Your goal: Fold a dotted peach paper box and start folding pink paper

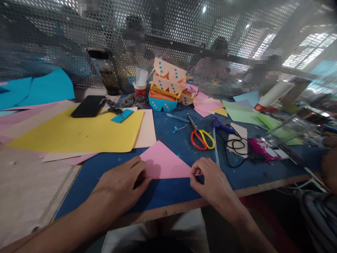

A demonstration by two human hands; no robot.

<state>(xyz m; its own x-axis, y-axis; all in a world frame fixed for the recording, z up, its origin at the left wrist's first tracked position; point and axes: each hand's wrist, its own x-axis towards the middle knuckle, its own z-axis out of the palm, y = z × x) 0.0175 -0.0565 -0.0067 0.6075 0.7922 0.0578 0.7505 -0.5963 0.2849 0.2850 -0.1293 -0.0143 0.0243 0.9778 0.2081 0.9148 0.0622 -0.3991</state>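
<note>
A pink sheet of paper [164,163], folded into a triangle, lies on the blue tabletop in front of me. Its long edge faces my body and its peak points away. My left hand [125,179] grips the left corner, thumb underneath the curled fingers. At the opposite corner, my right hand [207,175] pinches the paper between thumb and fingers. Just beyond the paper rest scissors [201,138] with one red and one yellow handle, slightly apart. A glue stick [216,147] lies close to my right fingers.
Yellow paper [79,133] covers the left side, with a black phone [88,106] and keys [113,108] on it. Folded paper pieces [167,86] are stacked at the back. A blue glue gun [222,125] with a black cord and a magenta device [264,149] sit right.
</note>
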